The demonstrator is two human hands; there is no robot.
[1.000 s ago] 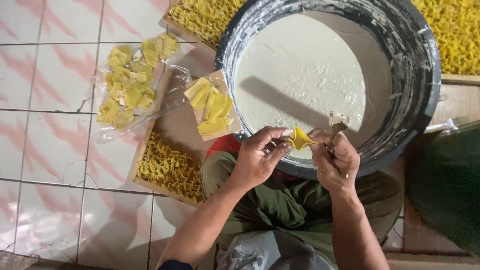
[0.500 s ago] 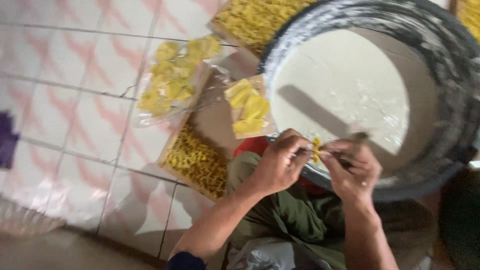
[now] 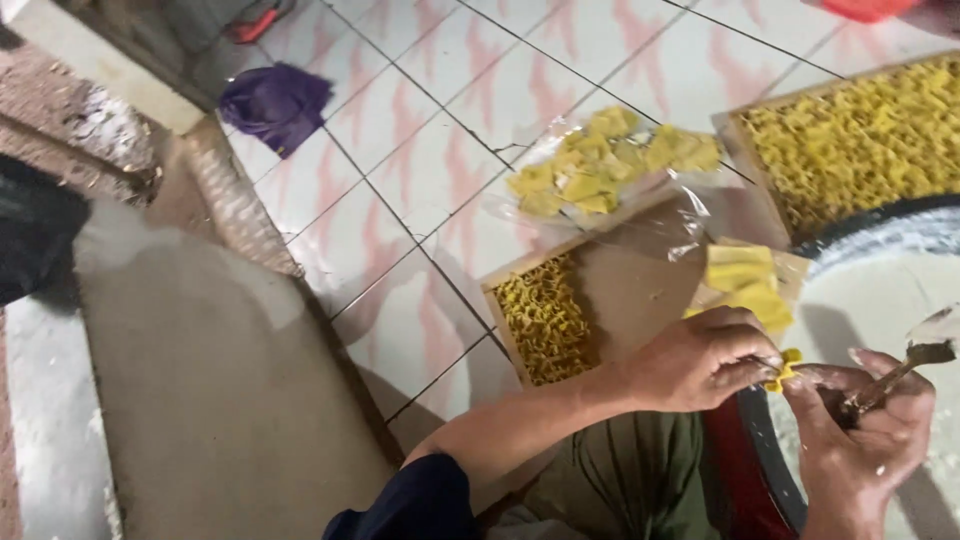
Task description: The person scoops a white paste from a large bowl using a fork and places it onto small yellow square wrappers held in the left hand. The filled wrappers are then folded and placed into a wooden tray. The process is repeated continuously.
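Note:
My left hand (image 3: 700, 358) pinches a small yellow dough piece (image 3: 785, 368) together with the fingertips of my right hand (image 3: 860, 430). A thin wooden-handled spatula (image 3: 905, 365) is also gripped in my right hand, its blade smeared white. Both hands hover at the rim of a large dark basin (image 3: 880, 225) holding white paste. A stack of yellow square wrappers (image 3: 745, 280) lies just behind my left hand. Beside my left wrist a wooden tray (image 3: 620, 290) holds shaped yellow pieces at its near end.
A clear plastic bag of yellow wrappers (image 3: 600, 160) lies on the pink-patterned tile floor (image 3: 400, 120). A second wooden tray (image 3: 860, 140) full of yellow pieces sits at the upper right. A purple cloth (image 3: 275, 100) lies far left. A concrete step (image 3: 200, 380) runs along the left.
The view has swung far to the left, so the basin now sits at the right edge and the concrete step appears. Both hands still work the yellow piece at the basin's rim.

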